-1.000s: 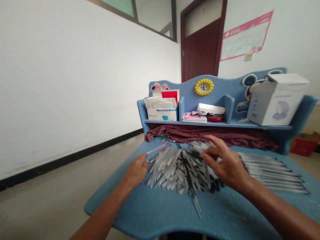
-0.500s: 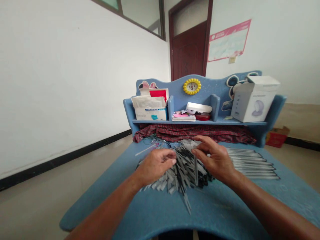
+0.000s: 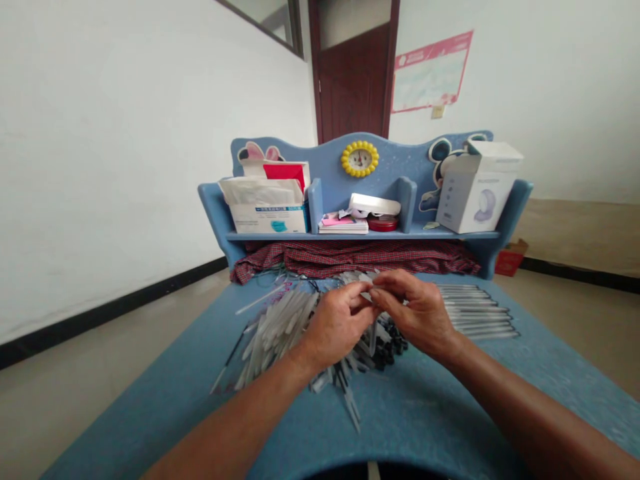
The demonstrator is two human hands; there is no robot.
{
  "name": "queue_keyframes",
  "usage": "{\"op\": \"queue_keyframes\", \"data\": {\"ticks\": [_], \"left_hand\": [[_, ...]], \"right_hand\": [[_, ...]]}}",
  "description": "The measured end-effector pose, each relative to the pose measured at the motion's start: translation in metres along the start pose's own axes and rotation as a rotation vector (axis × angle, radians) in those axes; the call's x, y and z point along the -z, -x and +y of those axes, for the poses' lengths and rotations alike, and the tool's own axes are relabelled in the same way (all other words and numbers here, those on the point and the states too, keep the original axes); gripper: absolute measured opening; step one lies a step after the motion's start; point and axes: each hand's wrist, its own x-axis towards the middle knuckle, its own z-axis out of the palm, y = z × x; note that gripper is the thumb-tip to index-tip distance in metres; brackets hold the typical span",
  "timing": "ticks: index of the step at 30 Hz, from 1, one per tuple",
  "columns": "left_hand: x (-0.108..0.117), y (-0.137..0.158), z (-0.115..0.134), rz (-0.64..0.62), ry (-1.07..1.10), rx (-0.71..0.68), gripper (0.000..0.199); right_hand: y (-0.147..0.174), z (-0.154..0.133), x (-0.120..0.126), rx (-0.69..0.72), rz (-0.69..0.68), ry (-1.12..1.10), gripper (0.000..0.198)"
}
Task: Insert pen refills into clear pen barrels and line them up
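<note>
My left hand [image 3: 341,322] and my right hand [image 3: 417,312] meet over the middle of the blue table, fingertips touching or nearly so. Both are closed in a pinch. From the right fingers a slim translucent plastic tube [image 3: 373,339] hangs down, its top hidden by the fingers. What the left fingers pinch, if anything, is hidden. Beneath the hands lies a loose pile of whitish translucent tubes [image 3: 283,327], with black pieces [image 3: 387,353] among them. To the right, several black-edged clear tubes [image 3: 477,312] lie side by side in a row.
A blue shelf [image 3: 360,237] at the table's back carries a mask box [image 3: 267,217], papers, a red round tin [image 3: 383,224] and a white carton [image 3: 477,193]. Checked cloth [image 3: 345,259] lies beneath it. A single thin black-and-clear stick [image 3: 230,360] lies left of the pile.
My hands have come together from apart, the right one still holding the hanging tube. The view has shifted, so shelf and table sit further left and slightly higher.
</note>
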Motion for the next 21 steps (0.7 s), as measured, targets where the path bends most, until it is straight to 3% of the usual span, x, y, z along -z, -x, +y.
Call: {"op": "queue_keyframes", "data": {"ticks": [4, 6, 10, 12, 21], "left_hand": [[0.004, 0.008, -0.007, 0.042, -0.091, 0.012, 0.016], [0.007, 0.011, -0.008, 0.059, -0.060, 0.027, 0.018], [0.013, 0.013, -0.003, 0.108, 0.034, 0.066, 0.023], [0.014, 0.013, 0.000, 0.143, 0.058, 0.092, 0.025], [0.015, 0.011, -0.001, 0.132, 0.122, 0.159, 0.022]], "right_hand": [[0.001, 0.001, 0.016, -0.081, -0.018, 0.003, 0.018], [0.002, 0.007, 0.029, -0.177, -0.105, 0.061, 0.017], [0.008, 0.025, 0.047, -0.321, -0.595, 0.222, 0.015], [0.011, 0.034, 0.048, -0.315, -0.750, 0.313, 0.016], [0.019, 0.043, 0.037, -0.191, -0.828, 0.522, 0.024]]}}
